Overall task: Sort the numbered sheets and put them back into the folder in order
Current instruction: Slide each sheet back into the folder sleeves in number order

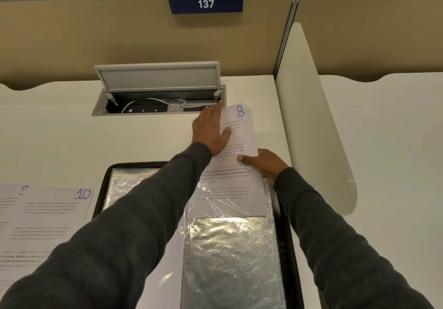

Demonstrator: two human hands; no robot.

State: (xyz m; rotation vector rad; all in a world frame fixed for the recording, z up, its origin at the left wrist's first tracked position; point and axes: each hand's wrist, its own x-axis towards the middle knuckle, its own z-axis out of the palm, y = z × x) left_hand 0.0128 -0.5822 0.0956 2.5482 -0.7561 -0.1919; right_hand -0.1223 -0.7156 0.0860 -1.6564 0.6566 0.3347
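A black folder (285, 236) lies open on the white desk, its clear plastic sleeves (230, 256) shining. The sheet numbered 8 (239, 126) sticks out of the top of the right-hand sleeve, its lower part under the plastic. My left hand (211, 131) lies flat on the sheet's upper left, fingers straight and thumb spread onto the paper. My right hand (263, 162) pinches the sheet's right edge, thumb on top. At the left lies the sheet numbered 10 (52, 212), with another sheet (9, 203) partly showing beside it.
An open cable hatch (158, 93) with a white cable sits in the desk just behind the sheet. A white divider panel (311, 117) stands at the right. Beige partition walls with a sign reading 137 (205, 3) close the back.
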